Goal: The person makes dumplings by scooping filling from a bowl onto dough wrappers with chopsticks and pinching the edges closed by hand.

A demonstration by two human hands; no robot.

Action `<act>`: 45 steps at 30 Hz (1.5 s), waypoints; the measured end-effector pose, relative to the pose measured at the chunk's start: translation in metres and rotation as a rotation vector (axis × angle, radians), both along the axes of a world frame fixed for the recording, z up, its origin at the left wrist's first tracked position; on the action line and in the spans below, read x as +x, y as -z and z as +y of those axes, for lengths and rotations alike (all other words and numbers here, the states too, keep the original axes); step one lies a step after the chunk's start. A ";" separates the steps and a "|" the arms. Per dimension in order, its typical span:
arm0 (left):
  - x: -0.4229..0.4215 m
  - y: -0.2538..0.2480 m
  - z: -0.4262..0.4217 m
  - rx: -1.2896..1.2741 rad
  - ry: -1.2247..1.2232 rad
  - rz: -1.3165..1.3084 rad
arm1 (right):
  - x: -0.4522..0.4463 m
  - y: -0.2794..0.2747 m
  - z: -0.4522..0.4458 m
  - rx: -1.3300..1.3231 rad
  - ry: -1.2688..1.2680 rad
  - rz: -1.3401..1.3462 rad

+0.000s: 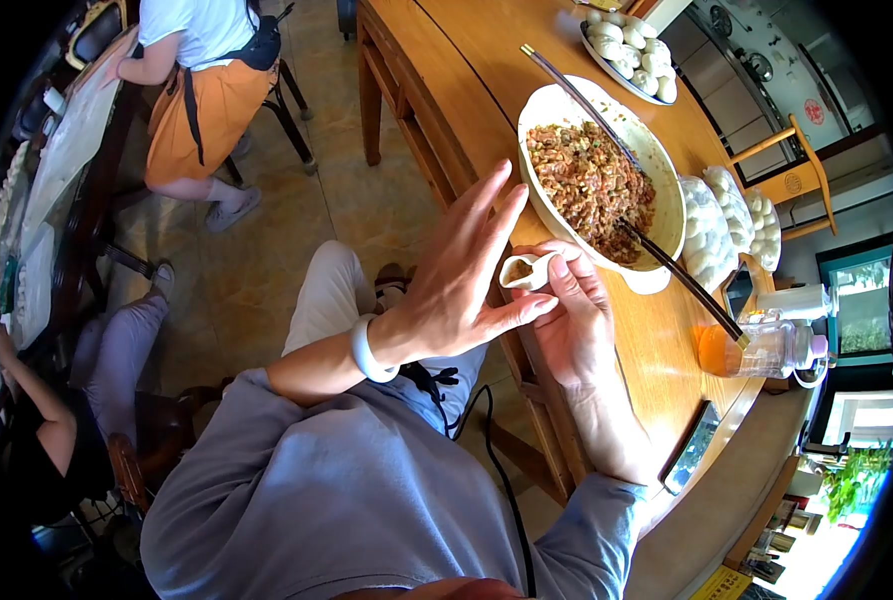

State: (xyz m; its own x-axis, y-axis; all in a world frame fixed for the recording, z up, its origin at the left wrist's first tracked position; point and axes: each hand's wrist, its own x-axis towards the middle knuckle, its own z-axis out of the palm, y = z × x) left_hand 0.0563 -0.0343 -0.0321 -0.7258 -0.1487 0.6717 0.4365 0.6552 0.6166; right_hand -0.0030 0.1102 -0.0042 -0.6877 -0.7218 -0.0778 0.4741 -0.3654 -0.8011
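Observation:
A small dough wrapper (526, 270) with a bit of filling showing in its opening is pinched between the thumb and fingers of my right hand (578, 315). My left hand (451, 280), a pale bangle (371, 350) on its wrist, is spread open beside it. Its fingers stretch upward and its thumb reaches close to the wrapper's lower edge; I cannot tell whether they touch. Just beyond both hands stands a large white bowl (674, 190) of chopped meat filling (591, 185). Dark chopsticks (581, 100) lie across its far rim, and more chopsticks (691, 290) rest over its near side.
On the wooden table (466, 90) are a plate of white buns (631, 50), bagged white rounds (711, 225), a bottle of orange liquid (751, 350) and a phone (691, 445). A chair (796, 185) stands behind. People (206, 80) work at a left-hand table (66, 180).

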 end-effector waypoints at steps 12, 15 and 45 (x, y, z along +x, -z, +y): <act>-0.013 -0.004 -0.002 -0.131 0.035 -0.039 | 0.004 0.001 0.001 -0.015 -0.052 0.106; -0.013 -0.006 -0.001 -0.118 0.045 -0.060 | 0.003 0.001 0.001 -0.016 -0.032 0.144; -0.018 -0.004 0.000 -0.250 0.049 -0.002 | 0.000 -0.007 -0.001 0.060 0.026 0.168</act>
State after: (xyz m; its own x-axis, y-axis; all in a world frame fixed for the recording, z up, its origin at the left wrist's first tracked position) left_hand 0.0387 -0.0345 -0.0286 -0.7296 0.0574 0.6814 0.4702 0.7656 0.4390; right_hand -0.0026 0.1090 0.0028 -0.7129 -0.7013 -0.0029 0.3232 -0.3249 -0.8888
